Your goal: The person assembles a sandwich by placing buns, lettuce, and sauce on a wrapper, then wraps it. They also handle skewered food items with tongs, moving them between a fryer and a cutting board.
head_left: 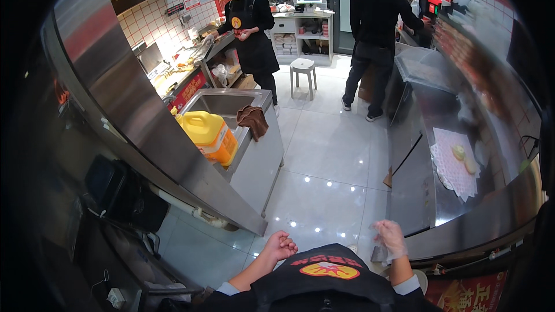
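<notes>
- Steel counter (410, 185): running down the right of the frame, bearing paper and food.
- Steel sink unit (257, 170): standing left of centre.
- Black apron (324, 267): covering the wearer, lower centre; left hand hovering nearest it.
- Yellow jug (208, 136): resting on the sink unit.
- Patterned paper (448, 167): lying spread, right of frame; laying-out apparently done, wrapping apparently not.
- Right hand (391, 238): wearing a clear glove, hanging beside the counter, fingers bending; contents cannot be told.
- Left hand (280, 247): going bare, curling loosely and narrowly, palm hidden; contents cannot be told.
- Two pale food pieces (458, 152): lying on the paper, neither hand touching them.
</notes>
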{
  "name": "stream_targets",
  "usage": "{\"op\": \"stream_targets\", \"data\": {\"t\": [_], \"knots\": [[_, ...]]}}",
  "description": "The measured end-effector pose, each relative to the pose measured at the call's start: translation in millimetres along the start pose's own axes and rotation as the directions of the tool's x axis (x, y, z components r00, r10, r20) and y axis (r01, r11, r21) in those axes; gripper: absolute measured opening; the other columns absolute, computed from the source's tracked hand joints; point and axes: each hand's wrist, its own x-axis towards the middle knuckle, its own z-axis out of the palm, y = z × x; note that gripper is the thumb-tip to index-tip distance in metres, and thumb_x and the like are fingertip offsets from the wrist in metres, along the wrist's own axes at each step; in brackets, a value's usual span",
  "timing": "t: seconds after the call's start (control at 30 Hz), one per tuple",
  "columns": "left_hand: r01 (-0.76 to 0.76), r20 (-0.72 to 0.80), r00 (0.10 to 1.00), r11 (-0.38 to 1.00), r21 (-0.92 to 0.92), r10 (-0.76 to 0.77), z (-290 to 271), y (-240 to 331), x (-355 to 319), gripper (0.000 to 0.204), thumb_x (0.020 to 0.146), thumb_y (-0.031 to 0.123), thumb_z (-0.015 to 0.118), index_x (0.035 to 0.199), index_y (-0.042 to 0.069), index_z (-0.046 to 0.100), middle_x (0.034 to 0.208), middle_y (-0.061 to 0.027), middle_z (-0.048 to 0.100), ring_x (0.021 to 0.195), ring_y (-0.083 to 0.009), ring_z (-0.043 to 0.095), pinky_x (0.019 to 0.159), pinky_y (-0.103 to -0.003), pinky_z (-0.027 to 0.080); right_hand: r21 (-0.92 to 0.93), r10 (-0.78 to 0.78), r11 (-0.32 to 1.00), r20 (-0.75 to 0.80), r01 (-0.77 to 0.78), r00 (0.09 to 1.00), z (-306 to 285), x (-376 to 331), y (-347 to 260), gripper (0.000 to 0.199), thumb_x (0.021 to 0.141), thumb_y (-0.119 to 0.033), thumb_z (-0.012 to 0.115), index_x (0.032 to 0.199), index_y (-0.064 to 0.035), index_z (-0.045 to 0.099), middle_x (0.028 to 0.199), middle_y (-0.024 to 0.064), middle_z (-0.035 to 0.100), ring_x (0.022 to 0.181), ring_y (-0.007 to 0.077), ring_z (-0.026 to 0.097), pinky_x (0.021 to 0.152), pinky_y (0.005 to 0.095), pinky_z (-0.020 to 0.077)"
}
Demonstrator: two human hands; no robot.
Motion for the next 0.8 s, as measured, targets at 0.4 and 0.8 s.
{"op": "stream_targets", "data": {"t": [0.4,0.8], "knots": [[-0.133,-0.192,0.975,0.985,-0.109,0.110,-46,1,-29,0.034,0.075,0.014,0.050,0.049,0.013,0.027,0.045,-0.0024,0.031,0.054,-0.0199,0.040,0.066,-0.037,0.042,0.095,-0.123,0.989,0.129,0.111,0.984,25,19,-8,0.028,0.091,-0.029,0.053,0.092,-0.0031,0.063,0.069,-0.0003,0.057,0.058,0.0095,0.057,0.050,0.0231,0.0402],[-0.226,-0.265,0.945,0.968,-0.114,0.189,-57,4,-40,0.033,0.082,0.020,0.053,0.054,0.013,0.036,0.052,-0.0014,0.039,0.053,-0.0171,0.040,0.062,-0.035,0.042,0.102,-0.114,0.990,0.182,0.097,0.977,36,16,-13,0.027,0.090,-0.028,0.054,0.090,-0.0022,0.064,0.062,-0.0001,0.054,0.054,0.0089,0.055,0.049,0.0228,0.0403]]}}
